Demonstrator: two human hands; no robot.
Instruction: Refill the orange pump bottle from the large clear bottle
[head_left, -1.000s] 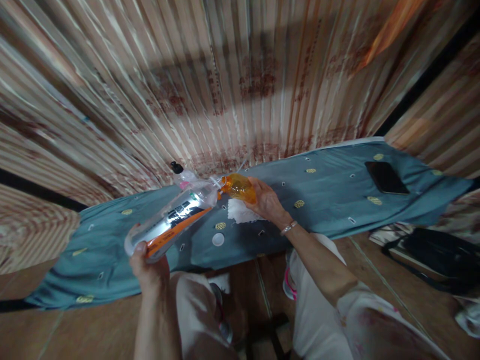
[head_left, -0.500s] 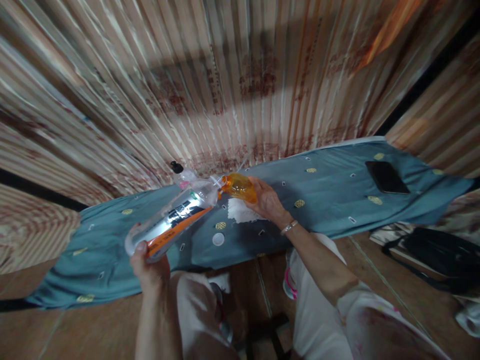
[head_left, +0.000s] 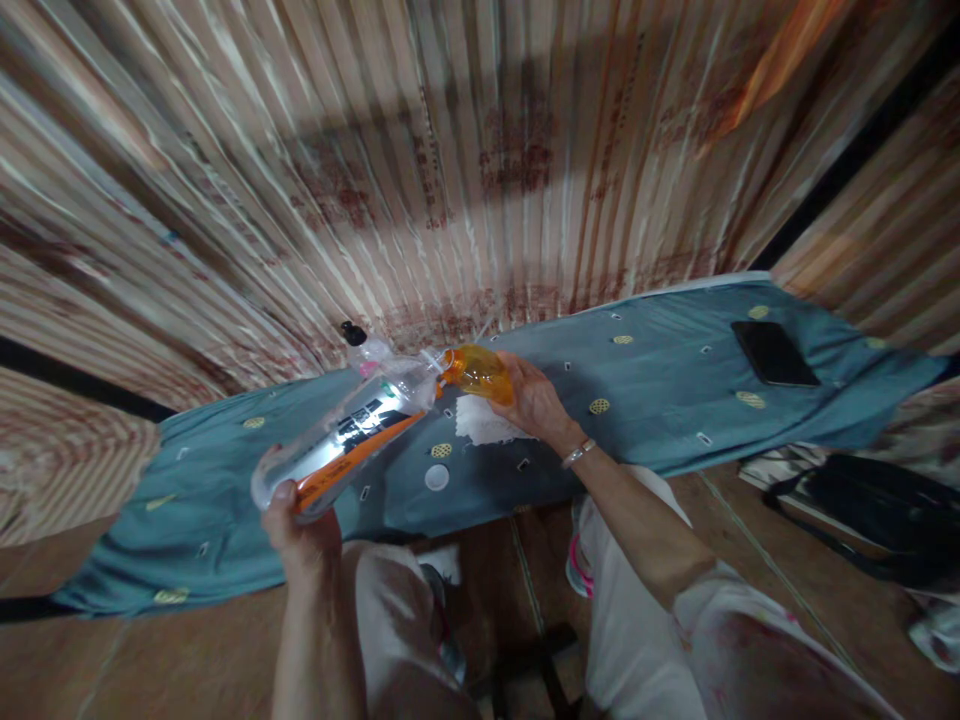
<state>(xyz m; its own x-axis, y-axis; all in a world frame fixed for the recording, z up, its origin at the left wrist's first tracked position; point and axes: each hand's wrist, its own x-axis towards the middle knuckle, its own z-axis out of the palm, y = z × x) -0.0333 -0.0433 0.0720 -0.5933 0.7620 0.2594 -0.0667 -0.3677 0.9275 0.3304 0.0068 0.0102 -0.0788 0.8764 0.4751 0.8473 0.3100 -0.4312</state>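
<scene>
Nearest to me, my left hand [head_left: 300,535] is closed around the bottom end of a clear plastic bottle [head_left: 345,445] with an orange and white label. I hold this bottle tilted, its base near me over the near edge of the desk [head_left: 660,390] and its neck pointing away and to the right. The neck meets the mouth of a small orange bottle [head_left: 476,372]; I cannot tell if the two mouths really touch. My right hand [head_left: 534,400] wraps this orange bottle from the right side, fingers curled around its body, and keeps it on its side above the middle of the desk. On that wrist sits a thin bracelet [head_left: 576,455].

Under the two bottles, on the blue-grey patterned cloth that covers the desk, lies a white crumpled tissue [head_left: 484,425], and a little nearer to me a small white cap [head_left: 436,477]. Just behind the clear bottle, at the far edge, stands another small bottle with a black top [head_left: 360,345]. Well apart, toward the right end of the desk, lies a black phone [head_left: 772,353]. Behind all stands a striped wall [head_left: 450,150].
</scene>
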